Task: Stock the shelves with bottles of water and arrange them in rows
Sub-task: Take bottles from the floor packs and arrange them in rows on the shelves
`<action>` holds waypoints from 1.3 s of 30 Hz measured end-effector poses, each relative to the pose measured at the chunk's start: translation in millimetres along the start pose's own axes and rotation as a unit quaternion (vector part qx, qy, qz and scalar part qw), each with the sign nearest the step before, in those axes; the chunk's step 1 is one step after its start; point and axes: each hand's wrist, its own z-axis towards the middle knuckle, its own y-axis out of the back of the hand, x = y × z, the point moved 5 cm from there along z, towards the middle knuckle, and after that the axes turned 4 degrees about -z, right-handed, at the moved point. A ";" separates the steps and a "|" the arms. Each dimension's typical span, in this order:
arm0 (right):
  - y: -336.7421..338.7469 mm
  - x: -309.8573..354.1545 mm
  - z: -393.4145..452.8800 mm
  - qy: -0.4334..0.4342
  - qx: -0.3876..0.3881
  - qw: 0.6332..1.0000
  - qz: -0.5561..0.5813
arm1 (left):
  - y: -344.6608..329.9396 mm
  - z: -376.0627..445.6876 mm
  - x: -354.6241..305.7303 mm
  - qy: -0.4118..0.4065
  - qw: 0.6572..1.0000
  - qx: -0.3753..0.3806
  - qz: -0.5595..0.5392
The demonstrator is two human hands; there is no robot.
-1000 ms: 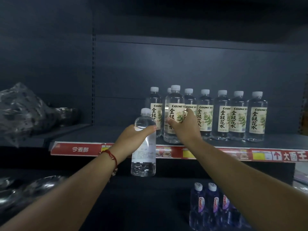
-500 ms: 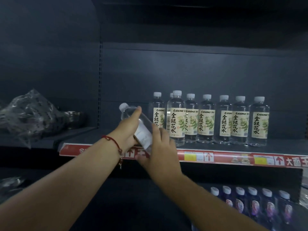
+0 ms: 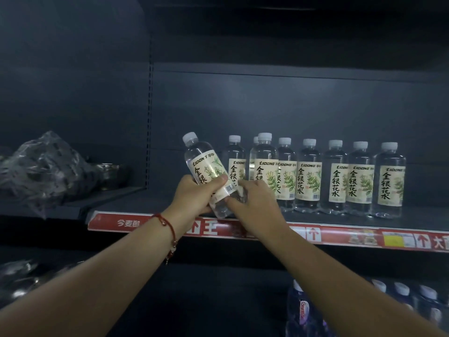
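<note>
while eight bottles [image 3: 308, 173] stand on the shelf [image 3: 315, 216], my left grip [image 3: 194, 194] and right grip [image 3: 255, 203] clamp one tilted bottle [image 3: 206, 166].

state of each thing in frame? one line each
held bottle: capped, tilted left, off the shelf
left hand: wrapped around held bottle
right hand: fingers at held bottle's base
shelf bottles: upright, capped, labels forward
shelf: left part bare
plastic bag: crumpled

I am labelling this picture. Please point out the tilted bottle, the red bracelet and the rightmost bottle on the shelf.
tilted bottle [image 3: 206, 167], head view, label.
red bracelet [image 3: 167, 223], head view, cord.
rightmost bottle [image 3: 390, 186], head view, label.
</note>
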 end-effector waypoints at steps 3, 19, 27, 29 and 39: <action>-8.3 9.4 -1.7 0.024 -0.009 0.999 -0.024 | -3.9 1.3 4.9 -0.061 0.993 -0.056 0.081; -20.8 -12.9 -17.5 -0.035 0.032 0.989 0.141 | -33.7 30.9 12.1 -0.149 0.949 0.086 0.264; 6.9 -18.6 -47.8 -0.013 0.077 0.997 0.016 | -36.2 -5.2 10.7 -0.142 0.903 0.067 0.400; 17.0 -24.5 -63.2 0.014 0.088 0.994 -0.069 | -31.8 -30.9 13.3 -0.168 0.872 0.042 0.458; 36.3 -132.8 -206.9 -0.045 0.227 0.924 -0.304 | -83.7 -175.9 130.5 -0.159 0.790 0.223 0.548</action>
